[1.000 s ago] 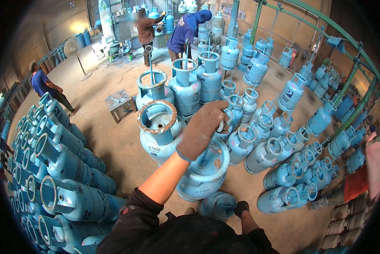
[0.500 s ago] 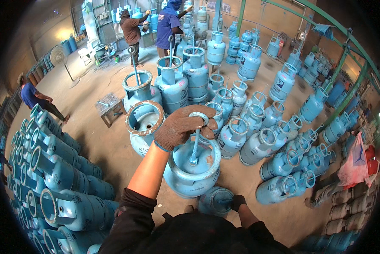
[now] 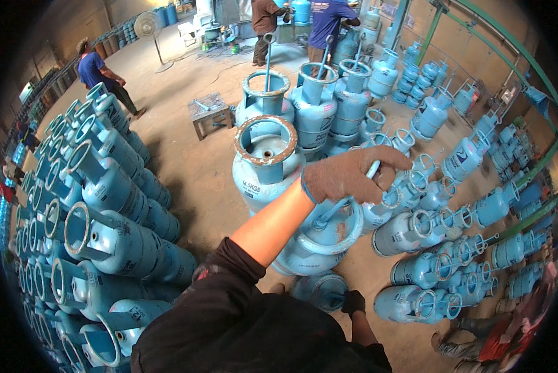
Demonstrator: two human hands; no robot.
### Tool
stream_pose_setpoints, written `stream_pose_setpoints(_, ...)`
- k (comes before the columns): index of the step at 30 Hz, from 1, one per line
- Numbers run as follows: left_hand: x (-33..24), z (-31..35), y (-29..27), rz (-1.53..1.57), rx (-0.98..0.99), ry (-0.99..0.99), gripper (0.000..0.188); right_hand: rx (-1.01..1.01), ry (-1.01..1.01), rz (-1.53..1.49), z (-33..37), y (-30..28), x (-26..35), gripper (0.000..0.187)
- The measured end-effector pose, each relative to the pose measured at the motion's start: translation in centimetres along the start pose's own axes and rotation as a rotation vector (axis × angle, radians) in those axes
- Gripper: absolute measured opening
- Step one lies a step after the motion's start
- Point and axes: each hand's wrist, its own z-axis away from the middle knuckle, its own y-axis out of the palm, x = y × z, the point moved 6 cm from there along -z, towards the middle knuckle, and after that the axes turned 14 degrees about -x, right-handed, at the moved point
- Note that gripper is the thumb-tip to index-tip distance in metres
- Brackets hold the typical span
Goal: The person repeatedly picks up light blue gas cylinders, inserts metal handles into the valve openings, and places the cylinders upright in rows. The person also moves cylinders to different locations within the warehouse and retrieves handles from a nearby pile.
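Note:
A brown knitted glove covers my left hand (image 3: pixel 356 173). Its fingers curl round the ring at the top of a blue metal rod (image 3: pixel 336 211). That rod slants down into the collar of a large blue gas cylinder (image 3: pixel 313 252) in front of me. Lower down, by my feet, my dark-gloved right hand (image 3: pixel 353 302) is closed at the end of another rod, its fingers partly hidden. This rod stands in a second blue gas cylinder (image 3: pixel 321 291). A blue cylinder with a rusty collar (image 3: pixel 265 140) stands just beyond the first one.
Stacked cylinders (image 3: pixel 127 242) lie on their sides at left. Upright cylinders (image 3: pixel 459 155) crowd the right; several ahead hold rods. A small metal table (image 3: pixel 209 110) and a fan (image 3: pixel 148 28) stand farther off. One person (image 3: pixel 99 71) is at far left, two more (image 3: pixel 329 25) at the back.
The view has swung left, so most things sit farther right. My left hand has gone right with the rod's ring, and the rod now slants more. My right hand stays by the lower cylinder.

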Motion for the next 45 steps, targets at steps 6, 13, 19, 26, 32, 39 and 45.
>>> stream_pose_setpoints(6, -2.0, 2.5, -0.6, -0.462, -0.316, 0.420, 0.043, -0.296, 0.129, -0.095, 1.5, -0.4, 0.2, 0.027)
stream_pose_setpoints(13, -2.2, 1.4, -1.3, 0.001, -0.198, -0.056, 0.057, 0.033, 0.109, -0.027, -1.9, 2.4, -1.0, 0.036)
stream_pose_setpoints(19, -3.3, 3.4, 2.2, -0.718, -0.515, 0.135, 0.057, -0.217, -0.004, -0.066, 1.3, -2.0, 1.5, 0.031)
stream_pose_setpoints(26, -1.5, 1.4, -0.6, 0.161, -0.123, -0.280, 0.070, -0.002, 0.306, -0.281, -1.8, 0.9, -1.2, 0.041)
stream_pose_setpoints(32, -1.9, 2.5, 1.0, -0.202, -0.719, -0.086, 0.044, -0.561, 0.013, -0.389, 0.1, 1.2, 1.3, 0.033)
stream_pose_setpoints(39, -0.8, 1.1, -1.0, -0.552, -0.768, -0.113, 0.034, -0.098, -0.162, -0.197, -3.5, 4.2, 1.7, 0.034)
stream_pose_setpoints(45, 0.0, 2.1, -3.9, -0.573, -0.733, -0.020, 0.035, -0.050, -0.317, -0.160, 3.0, -0.1, -1.1, 0.036)
